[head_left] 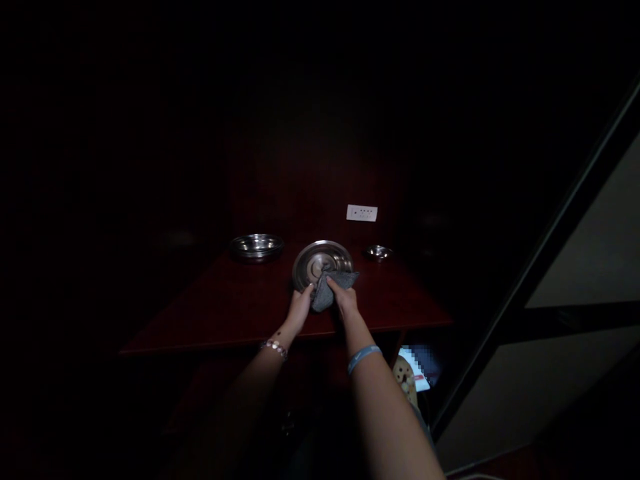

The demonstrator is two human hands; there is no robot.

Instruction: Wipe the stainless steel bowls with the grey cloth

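The left hand (300, 310) is gripping the lower left rim of a round metal dish (306, 261), its thumb lying at the near face and its fingers mostly hidden. The right hand (346, 298) is pinching a grey cloth (324, 297), thumb on top, and is pressing it against the dish's lower right part. The dish is standing tilted between the hands, over the front part of a dark red table (200, 307); whether its lower edge is touching the tabletop cannot be told.

A beaded bracelet (275, 347) is circling the left wrist. A blue wristband (363, 358) is sitting on the right forearm, showing a small pale swoosh-like mark but no readable words.

Farther back, stacked metal dishes (257, 248) are resting on the table's left side, and a small metal bowl (379, 253) is resting on the right. A white socket panel (362, 213) is showing on the dark wall behind, its small markings too faint to read. Below the table's right side, a bright object (419, 375) is showing a reddish patch, any writing illegible, beside a pale thing with holes (403, 375).
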